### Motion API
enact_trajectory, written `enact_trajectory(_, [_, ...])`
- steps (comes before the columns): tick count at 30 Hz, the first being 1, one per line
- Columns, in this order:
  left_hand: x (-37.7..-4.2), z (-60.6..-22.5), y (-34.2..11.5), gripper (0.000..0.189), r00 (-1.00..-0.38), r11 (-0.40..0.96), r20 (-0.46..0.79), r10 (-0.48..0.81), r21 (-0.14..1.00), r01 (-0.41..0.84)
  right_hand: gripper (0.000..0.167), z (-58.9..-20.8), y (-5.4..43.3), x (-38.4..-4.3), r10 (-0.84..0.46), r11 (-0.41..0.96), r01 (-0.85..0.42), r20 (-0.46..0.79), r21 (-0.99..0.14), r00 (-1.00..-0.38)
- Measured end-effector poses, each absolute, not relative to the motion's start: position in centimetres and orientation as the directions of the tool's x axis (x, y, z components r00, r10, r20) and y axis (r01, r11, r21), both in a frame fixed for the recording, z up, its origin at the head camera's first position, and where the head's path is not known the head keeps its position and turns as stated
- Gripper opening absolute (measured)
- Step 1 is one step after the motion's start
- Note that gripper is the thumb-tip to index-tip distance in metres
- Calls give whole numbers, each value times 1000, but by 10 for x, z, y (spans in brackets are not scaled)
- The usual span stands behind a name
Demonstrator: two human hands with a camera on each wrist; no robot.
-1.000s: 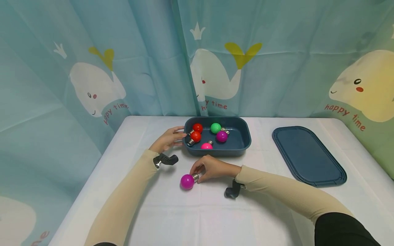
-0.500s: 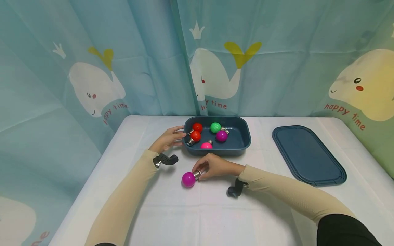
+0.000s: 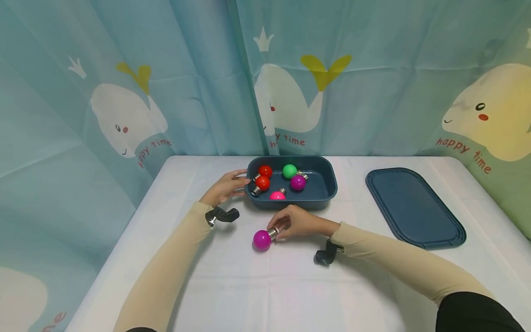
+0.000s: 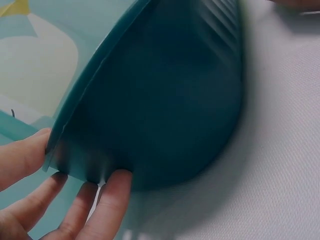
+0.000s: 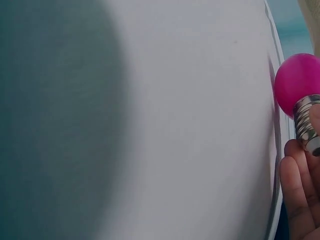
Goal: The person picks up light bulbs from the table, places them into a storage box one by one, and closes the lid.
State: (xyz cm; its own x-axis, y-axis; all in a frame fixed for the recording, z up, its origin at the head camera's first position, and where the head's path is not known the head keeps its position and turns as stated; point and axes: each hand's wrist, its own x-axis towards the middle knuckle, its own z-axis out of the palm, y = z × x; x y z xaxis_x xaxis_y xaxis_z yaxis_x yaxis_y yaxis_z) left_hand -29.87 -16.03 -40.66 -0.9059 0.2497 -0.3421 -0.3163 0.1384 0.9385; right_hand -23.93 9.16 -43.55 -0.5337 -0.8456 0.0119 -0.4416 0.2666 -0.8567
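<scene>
My right hand [image 3: 296, 222] pinches the metal screw base of a purple light bulb [image 3: 262, 240], low over the white table in front of a dark blue box. In the right wrist view the bulb [image 5: 297, 82] appears at the right edge, its ribbed base between thumb and fingers. My left hand [image 3: 226, 188] touches the left end of the box [image 3: 290, 204]. In the left wrist view its fairly straight fingers [image 4: 107, 205] rest against the box's outer wall [image 4: 165, 100], the uppermost digit at the rim.
Inside the box lie two red bulbs [image 3: 262, 183], a green bulb [image 3: 289, 171], a purple bulb [image 3: 297, 182] and a pink bulb [image 3: 277, 196]. A dark blue lid [image 3: 415, 207] lies flat at the right. Behind the table [image 3: 265, 295] hangs a printed curtain [image 3: 207, 92].
My right hand has moved slightly to the right and away from me, carrying the purple light bulb with it. My left hand stays at the box's end.
</scene>
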Motion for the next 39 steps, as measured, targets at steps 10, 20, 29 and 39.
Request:
enact_trajectory(10, [-298,-405,-161,60,-903,132,-343,260,939,-318,30,-431,110,-239,-824,269,-425,22,-864,-566])
enact_trajectory(20, [-297,-405,-162,60,-900,133,-332,282,943,-306,29,-425,128,-240,-798,279,-414,31,-866,-602])
enact_trajectory(29, [-294,-404,-162,60,-900,131,-322,294,946,-296,29,-405,156,-243,-767,312,-452,60,-836,-639])
enact_trajectory(39, [-293,-404,-163,61,-899,138,-326,292,945,-298,31,-380,185,-244,-729,342,-434,57,-834,-683])
